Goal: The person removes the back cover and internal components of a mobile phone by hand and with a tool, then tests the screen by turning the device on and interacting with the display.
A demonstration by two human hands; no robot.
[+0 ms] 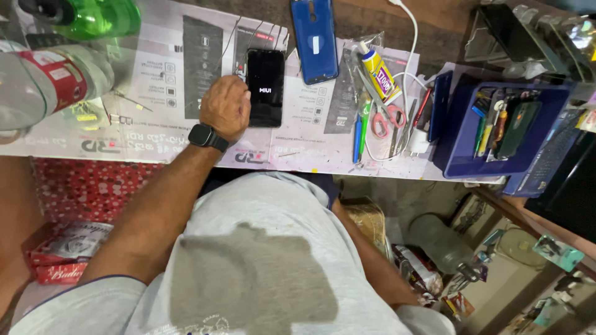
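Note:
My left hand (225,107), with a black watch on the wrist, rests on the paper-covered workbench (155,133). Its fingers are curled against the left edge of a black phone (266,87). The phone lies flat, face up, and its dark screen shows a small white logo. A blue phone (315,40) lies just beyond it to the right. My right forearm runs down below the bench edge at the right, and its hand is hidden.
A glue tube (380,74), pink-handled scissors (388,118), pens and a white cable (413,37) lie right of the phones. A blue tray (462,155) holds tools. A green bottle (93,18) and a clear bottle (49,80) stand at the far left. Boxes (62,251) lie below.

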